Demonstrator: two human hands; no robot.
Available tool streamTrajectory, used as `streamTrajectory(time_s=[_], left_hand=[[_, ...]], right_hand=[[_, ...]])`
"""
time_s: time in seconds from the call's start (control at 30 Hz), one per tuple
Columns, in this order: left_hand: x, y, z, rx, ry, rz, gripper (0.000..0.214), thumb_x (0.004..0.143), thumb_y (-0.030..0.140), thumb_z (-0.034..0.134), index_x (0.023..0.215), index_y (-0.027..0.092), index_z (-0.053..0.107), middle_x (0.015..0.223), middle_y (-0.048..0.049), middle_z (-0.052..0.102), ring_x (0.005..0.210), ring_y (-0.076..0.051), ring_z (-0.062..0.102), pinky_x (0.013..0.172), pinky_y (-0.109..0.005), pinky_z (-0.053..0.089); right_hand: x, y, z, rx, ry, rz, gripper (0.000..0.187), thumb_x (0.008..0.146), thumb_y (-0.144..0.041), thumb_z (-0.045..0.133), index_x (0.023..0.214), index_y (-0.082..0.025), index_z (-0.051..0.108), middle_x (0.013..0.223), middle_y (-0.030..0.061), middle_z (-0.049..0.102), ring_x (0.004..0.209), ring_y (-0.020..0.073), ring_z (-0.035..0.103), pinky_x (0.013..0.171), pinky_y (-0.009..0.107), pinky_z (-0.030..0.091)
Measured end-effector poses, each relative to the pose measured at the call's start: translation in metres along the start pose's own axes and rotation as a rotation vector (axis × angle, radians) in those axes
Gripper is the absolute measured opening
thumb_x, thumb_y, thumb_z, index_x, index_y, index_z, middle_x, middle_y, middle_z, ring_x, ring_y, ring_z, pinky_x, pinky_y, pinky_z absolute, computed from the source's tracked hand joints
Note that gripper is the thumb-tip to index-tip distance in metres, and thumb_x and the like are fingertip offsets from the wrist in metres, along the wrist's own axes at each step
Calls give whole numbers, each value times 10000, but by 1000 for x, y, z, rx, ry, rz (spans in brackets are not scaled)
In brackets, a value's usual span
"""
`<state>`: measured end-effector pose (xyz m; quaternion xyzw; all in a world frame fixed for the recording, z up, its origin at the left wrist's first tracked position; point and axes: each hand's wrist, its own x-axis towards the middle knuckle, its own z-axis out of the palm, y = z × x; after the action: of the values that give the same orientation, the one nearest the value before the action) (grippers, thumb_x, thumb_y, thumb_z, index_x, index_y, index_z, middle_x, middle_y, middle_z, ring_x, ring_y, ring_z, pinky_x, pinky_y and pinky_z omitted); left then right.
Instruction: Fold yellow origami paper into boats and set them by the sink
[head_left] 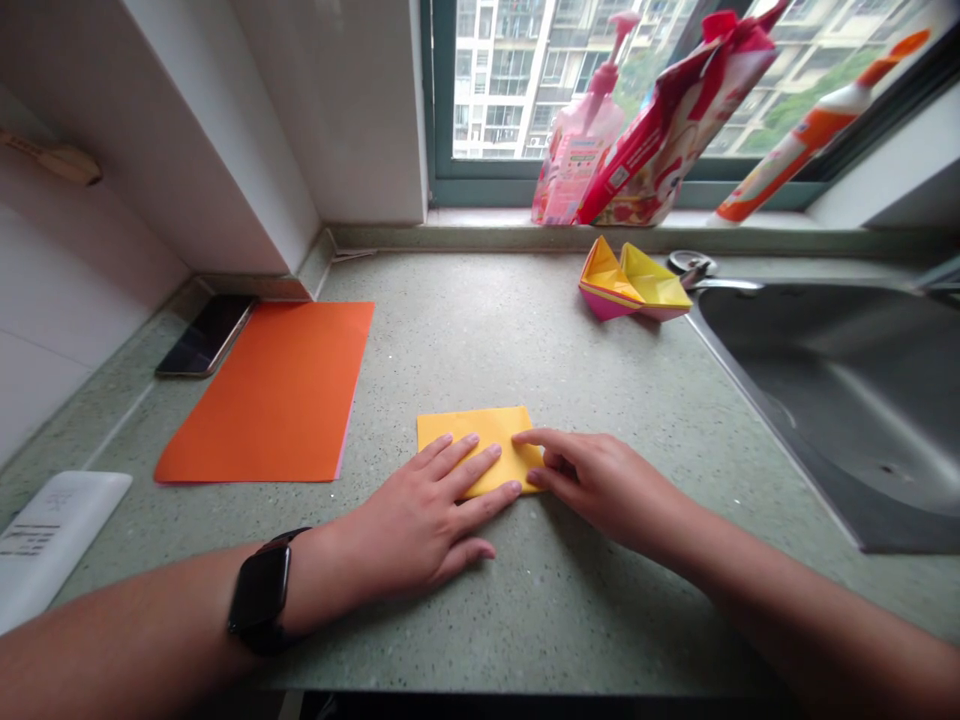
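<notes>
A folded yellow paper (480,430) lies on the speckled green counter (525,330) in front of me. My left hand (427,520) rests flat on the paper's lower left part, fingers stretched out and together. My right hand (592,480) sits at the paper's right edge, index finger extended and pressing on it, the other fingers curled under. A black watch (261,598) is on my left wrist.
A stack of orange paper (274,390) lies to the left, with a dark phone (206,335) beside it and a white device (45,540) near the front left. Folded paper boats (634,283) sit by the metal sink (840,390). Bottles and a red bag (667,120) stand on the windowsill.
</notes>
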<state>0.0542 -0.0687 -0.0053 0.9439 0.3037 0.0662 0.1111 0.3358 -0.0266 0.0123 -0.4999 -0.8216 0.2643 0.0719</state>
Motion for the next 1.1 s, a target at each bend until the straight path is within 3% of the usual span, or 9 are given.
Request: streamTrajectory(time_s=[0.13, 0.3, 0.5, 0.67, 1.1], left_hand=[[9, 4, -9, 12, 33, -21, 599, 1158, 562, 418, 1640, 225, 532, 1626, -174, 582, 1501, -402, 530, 1241, -570, 418], [36, 6, -15, 66, 50, -50, 506, 1171, 418, 382, 1494, 111, 623, 1418, -208, 697, 1301, -375, 656, 1149, -559, 505], [50, -1, 5, 80, 85, -86, 619, 1182, 460, 324, 1593, 33, 505, 1690, -257, 490, 1594, -421, 439, 1317, -596, 355], [47, -3, 9, 66, 83, -83, 605, 1186, 458, 322, 1650, 88, 443, 1720, -237, 463, 1614, -415, 423, 1320, -608, 343], [49, -2, 6, 86, 46, -90, 612, 1196, 456, 296, 1663, 89, 445, 1754, -242, 407, 1619, -435, 414, 1314, -638, 335]], right_hand=[[0, 0, 2, 7, 7, -3, 366, 998, -257, 661, 1349, -251, 766, 916, 58, 821, 810, 226, 742, 788, 345, 550], [0, 0, 4, 53, 35, -25, 314, 986, -243, 664, 1275, -279, 782, 944, 45, 835, 791, 210, 735, 773, 335, 544], [0, -2, 2, 87, 9, -4, 447, 959, -193, 662, 1398, -270, 679, 898, 25, 806, 743, 198, 708, 711, 313, 510], [-1, -2, 1, 111, -17, 25, 356, 962, -229, 691, 1316, -266, 675, 903, 22, 804, 750, 194, 706, 702, 311, 493], [-1, -2, -1, 135, -35, 40, 411, 976, -232, 664, 1386, -244, 688, 888, 25, 798, 728, 186, 683, 707, 317, 481]])
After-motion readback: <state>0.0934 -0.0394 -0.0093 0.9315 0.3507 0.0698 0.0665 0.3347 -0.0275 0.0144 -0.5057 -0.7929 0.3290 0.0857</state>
